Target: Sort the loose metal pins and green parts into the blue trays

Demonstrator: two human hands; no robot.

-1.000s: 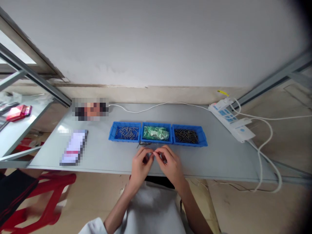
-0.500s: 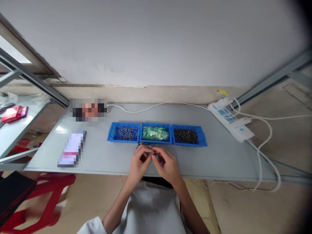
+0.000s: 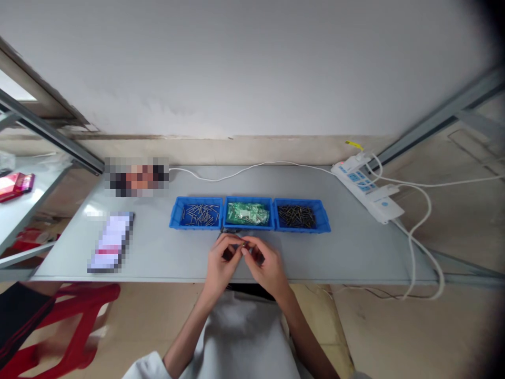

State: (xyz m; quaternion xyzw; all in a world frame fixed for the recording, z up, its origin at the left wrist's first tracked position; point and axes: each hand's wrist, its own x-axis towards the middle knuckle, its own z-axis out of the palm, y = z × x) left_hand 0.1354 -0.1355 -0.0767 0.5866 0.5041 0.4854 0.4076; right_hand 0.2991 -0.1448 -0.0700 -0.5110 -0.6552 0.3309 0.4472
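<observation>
My left hand (image 3: 221,263) and my right hand (image 3: 265,264) meet fingertip to fingertip above the front part of the grey table. Between their pinched fingers is a tiny brassy piece (image 3: 243,245), mostly covered and too small to name. Just beyond the hands stand three blue bins in a row. The left bin (image 3: 174,217) holds silvery, thin metal pins; green plastic packets (image 3: 248,213) fill the middle one. Dark, screw-like metal pieces (image 3: 296,217) lie in the right bin. Something small and dark lies between the hands and the middle bin, partly hidden.
A phone-like device (image 3: 111,242) lies on the table (image 3: 165,263) at left, with a blurred-out object behind it. At right, a white power strip (image 3: 369,189) trails cables (image 3: 422,226) over the table edge. A red stool (image 3: 84,321) and a person's dark-clothed part are at lower left.
The whole view has shifted slightly, moving the table and bins a little left. Both hands stay pinched together, with only slight finger movement.
</observation>
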